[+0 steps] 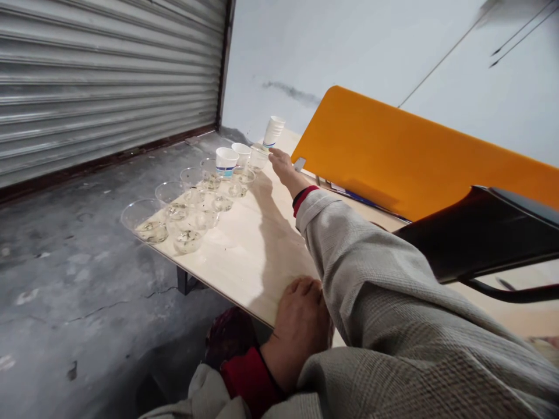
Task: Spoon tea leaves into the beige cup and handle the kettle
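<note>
My right hand (283, 167) reaches out over the far part of the table, its fingertips at the rim of a clear plastic cup (258, 158). The fingers appear to pinch that rim, though some of them are hidden. My left hand (301, 317) lies palm down on the near edge of the light wooden table (244, 256), holding nothing I can see. Several clear plastic cups (187, 240) stand in rows along the left side, with pale liquid and dark bits at the bottom. Two white paper cups (226, 160) stand among them, close to the right hand.
A stack of white paper cups (274, 129) stands at the far end. An orange panel (393, 151) rises along the table's right side, with a black chair-like part (484, 233) nearer me. Past the left edge lies concrete floor (87, 279), before a roller shutter (109, 75).
</note>
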Action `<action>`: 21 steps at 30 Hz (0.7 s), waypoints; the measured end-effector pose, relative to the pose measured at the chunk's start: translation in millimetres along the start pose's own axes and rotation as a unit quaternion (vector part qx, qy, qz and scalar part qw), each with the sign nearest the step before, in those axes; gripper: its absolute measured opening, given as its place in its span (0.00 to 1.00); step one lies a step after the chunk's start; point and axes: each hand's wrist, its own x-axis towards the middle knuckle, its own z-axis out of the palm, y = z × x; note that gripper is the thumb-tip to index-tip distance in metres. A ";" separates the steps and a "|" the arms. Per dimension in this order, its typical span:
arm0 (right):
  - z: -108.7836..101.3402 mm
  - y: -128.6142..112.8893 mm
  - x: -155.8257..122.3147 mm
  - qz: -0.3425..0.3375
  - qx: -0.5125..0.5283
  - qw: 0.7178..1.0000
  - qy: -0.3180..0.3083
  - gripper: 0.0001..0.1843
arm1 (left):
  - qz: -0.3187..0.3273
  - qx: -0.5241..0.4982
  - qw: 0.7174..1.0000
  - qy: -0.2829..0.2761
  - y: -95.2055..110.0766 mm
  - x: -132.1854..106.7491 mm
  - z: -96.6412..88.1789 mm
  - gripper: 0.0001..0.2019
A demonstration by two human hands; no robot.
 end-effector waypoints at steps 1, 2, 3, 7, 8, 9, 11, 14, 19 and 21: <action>0.1 0.7 0.0 0.000 0.001 1.000 -0.003 0.29 | 0.001 0.001 1.000 -0.004 -0.4 0.1 -0.5 0.16; 0.2 1.5 0.3 0.002 0.002 1.000 -0.003 0.29 | 0.002 0.001 1.000 -0.006 -0.9 0.1 -0.7 0.16; 0.3 2.4 0.6 0.003 0.002 1.000 -0.002 0.28 | 0.002 0.000 1.000 -0.007 -1.4 0.0 -0.5 0.15; 0.2 5.5 2.1 -0.004 -0.004 1.000 0.001 0.27 | 0.004 -0.003 1.000 -0.001 -2.2 -0.4 1.2 0.14; 0.1 6.0 2.2 -0.007 -0.005 1.000 0.001 0.27 | 0.005 -0.003 1.000 0.001 -2.1 -0.3 1.3 0.13; 0.1 6.4 2.2 -0.008 -0.005 1.000 0.000 0.27 | 0.006 -0.004 1.000 0.002 -1.9 -0.1 1.1 0.13; -0.1 7.0 1.8 -0.011 -0.008 1.000 -0.001 0.27 | 0.006 -0.002 1.000 0.000 -1.6 0.6 -0.2 0.13; -0.3 7.5 0.5 -0.026 -0.018 1.000 0.001 0.26 | 0.009 0.005 1.000 -0.013 -1.3 2.2 -2.9 0.13; -0.3 9.2 -2.3 -0.039 -0.040 0.998 0.002 0.26 | 0.003 0.004 1.000 -0.017 -1.1 3.1 -3.5 0.14; -0.2 10.6 -2.0 -0.041 -0.048 0.998 0.002 0.27 | 0.002 0.000 1.000 -0.018 -1.0 2.9 -3.2 0.14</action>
